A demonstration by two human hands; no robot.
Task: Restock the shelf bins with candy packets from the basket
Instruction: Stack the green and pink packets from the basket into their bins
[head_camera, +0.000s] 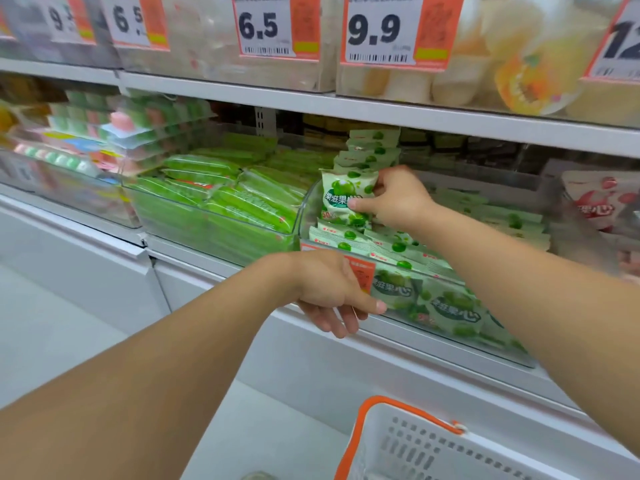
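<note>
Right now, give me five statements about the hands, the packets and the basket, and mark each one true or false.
1. The right hand pinches a white and green candy packet upright over the clear bin. True.
2. The left hand is down in the basket. False: it rests at the front of the bin, fingers curled under its lower edge.
3. The basket is white with an orange handle. True.
4. The bin to the left holds red packets. False: it holds green packets.
5. The price tag above the right hand reads 6.5. False: it reads 9.9.
</note>
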